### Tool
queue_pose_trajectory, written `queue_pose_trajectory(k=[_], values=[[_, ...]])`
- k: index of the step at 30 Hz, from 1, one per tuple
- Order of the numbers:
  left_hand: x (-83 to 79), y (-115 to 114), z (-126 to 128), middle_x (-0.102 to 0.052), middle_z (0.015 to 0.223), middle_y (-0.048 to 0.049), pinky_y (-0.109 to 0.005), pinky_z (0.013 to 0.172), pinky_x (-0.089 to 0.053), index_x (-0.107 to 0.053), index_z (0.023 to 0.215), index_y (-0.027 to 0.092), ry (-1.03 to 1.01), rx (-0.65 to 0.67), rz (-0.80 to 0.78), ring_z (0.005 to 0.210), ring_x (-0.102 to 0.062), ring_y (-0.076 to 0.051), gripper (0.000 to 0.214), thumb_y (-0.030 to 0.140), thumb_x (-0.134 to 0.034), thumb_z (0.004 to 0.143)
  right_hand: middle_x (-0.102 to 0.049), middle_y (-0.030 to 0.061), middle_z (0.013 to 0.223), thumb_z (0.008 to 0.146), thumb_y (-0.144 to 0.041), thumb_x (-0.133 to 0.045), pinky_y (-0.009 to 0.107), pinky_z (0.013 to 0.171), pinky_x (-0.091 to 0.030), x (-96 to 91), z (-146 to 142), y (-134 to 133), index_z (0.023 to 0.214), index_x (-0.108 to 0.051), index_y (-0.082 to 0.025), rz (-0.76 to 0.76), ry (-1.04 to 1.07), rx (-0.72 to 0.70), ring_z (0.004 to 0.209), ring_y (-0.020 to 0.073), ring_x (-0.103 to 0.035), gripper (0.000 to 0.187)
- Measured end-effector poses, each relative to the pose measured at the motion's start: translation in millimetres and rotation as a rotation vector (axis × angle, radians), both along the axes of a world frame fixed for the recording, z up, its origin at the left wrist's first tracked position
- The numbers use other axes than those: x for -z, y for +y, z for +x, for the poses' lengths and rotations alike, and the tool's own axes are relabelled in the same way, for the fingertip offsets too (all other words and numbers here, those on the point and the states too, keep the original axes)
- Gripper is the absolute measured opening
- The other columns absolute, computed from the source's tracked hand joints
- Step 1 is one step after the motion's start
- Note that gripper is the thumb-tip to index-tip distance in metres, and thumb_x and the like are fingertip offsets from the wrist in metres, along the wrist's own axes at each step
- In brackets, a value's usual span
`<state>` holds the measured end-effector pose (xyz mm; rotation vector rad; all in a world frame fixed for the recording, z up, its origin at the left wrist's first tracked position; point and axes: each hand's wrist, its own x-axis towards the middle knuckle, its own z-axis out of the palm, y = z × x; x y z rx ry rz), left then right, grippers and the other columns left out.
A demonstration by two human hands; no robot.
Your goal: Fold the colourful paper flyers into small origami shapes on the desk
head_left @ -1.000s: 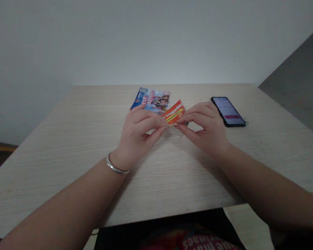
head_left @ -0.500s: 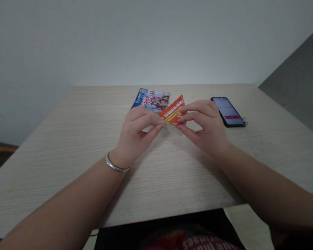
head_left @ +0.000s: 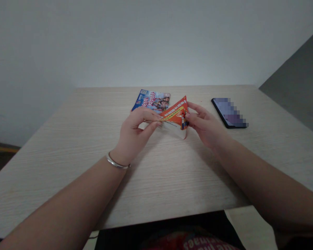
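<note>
At left wrist: silver bangle [head_left: 117, 162], on the forearm side of the left hand [head_left: 137, 130].
Left hand: thumb and fingers pinching the left end of the orange paper, above the table [head_left: 75, 149]. Grip force: can't tell.
Blue leaflet [head_left: 154, 99]: lying on the table behind the hands, QR code at far left corner, near edge partly hidden by left hand and orange paper.
Orange paper [head_left: 172, 113]: folded, held between both hands in front of the leaflet; orange printed face with yellow band, pale face showing below it. Contact with table: can't tell.
Paper handling: should be light, thin, springy at the folds; print looks glossy, so may slide a bit. Likely creases or tears if pulled hard. Best hold: fingertips at the two ends, light pinch on folded edges.
Right hand [head_left: 207, 126]: thumb on the paper's right end, fingers behind, grasping it.
Phone [head_left: 228, 113]: on table right of right hand, apart from it; screen pixelated, unreadable.
</note>
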<state>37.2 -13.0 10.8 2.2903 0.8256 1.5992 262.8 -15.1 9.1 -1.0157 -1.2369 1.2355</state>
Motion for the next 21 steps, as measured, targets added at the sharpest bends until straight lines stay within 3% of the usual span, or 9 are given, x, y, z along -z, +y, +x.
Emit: queue_pose_trajectory(k=[6, 9, 12, 15, 21], values=[[-2.8, -3, -4, -0.068, 0.084, -0.0013, -0.036, 0.083, -0.051, -0.06, 0.088, 0.021, 0.28, -0.137, 0.128, 0.083, -0.064, -0.017, 0.002, 0.02, -0.06, 0.088, -0.076, -0.0018, 0.088, 0.064, -0.036, -0.084, 0.035, 0.068, -0.06, -3.4, -8, -7, 0.129, -0.054, -0.029, -0.029, 0.101, 0.035, 0.077, 0.0193, -0.073, 0.072], [-3.6, -4, -3, -0.069, 0.085, -0.0001, -0.037, 0.085, -0.05, -0.063, 0.098, 0.024, 0.35, -0.147, 0.2, 0.081, -0.064, -0.017, 0.013, 0.017, -0.058, 0.087, -0.076, -0.0035, 0.084, 0.06, -0.034, -0.086, 0.032, 0.064, -0.059, -3.3, -12, -9, 0.139, -0.045, -0.028, -0.056, 0.123, 0.084, 0.071, 0.0176, -0.072, 0.089], [-5.2, -7, -2, -0.071, 0.091, -0.0007, -0.04, 0.091, -0.047, -0.065, 0.106, 0.026, 0.409, -0.16, 0.272, 0.085, -0.065, -0.018, 0.023, 0.015, -0.058, 0.086, -0.074, -0.0056, 0.078, 0.063, -0.036, -0.085, 0.025, 0.048, -0.051, -6.4, -15, -12, 0.147, -0.035, -0.029, -0.049, 0.091, 0.103, 0.057, 0.0138, -0.066, 0.098], [-8.1, -10, -1, -0.073, 0.095, -0.0008, -0.04, 0.093, -0.046, -0.066, 0.1, 0.025, 0.43, -0.188, 0.287, 0.088, -0.067, -0.018, 0.015, 0.02, -0.062, 0.087, -0.072, -0.0074, 0.074, 0.066, -0.036, -0.083, 0.023, 0.04, -0.045, -10.7, -17, -15, 0.15, -0.029, -0.032, -0.04, 0.064, 0.093, 0.051, 0.0122, -0.062, 0.099], [-12.4, -11, 0, -0.075, 0.088, 0.0008, -0.038, 0.087, -0.046, -0.068, 0.092, 0.024, 0.415, -0.214, 0.305, 0.082, -0.069, -0.017, 0.005, 0.024, -0.067, 0.087, -0.073, -0.005, 0.08, 0.07, -0.038, -0.081, 0.03, 0.051, -0.054, -11.7, -16, -18, 0.148, -0.032, -0.036, 0.013, 0.025, 0.068, 0.059, 0.0158, -0.067, 0.092]])
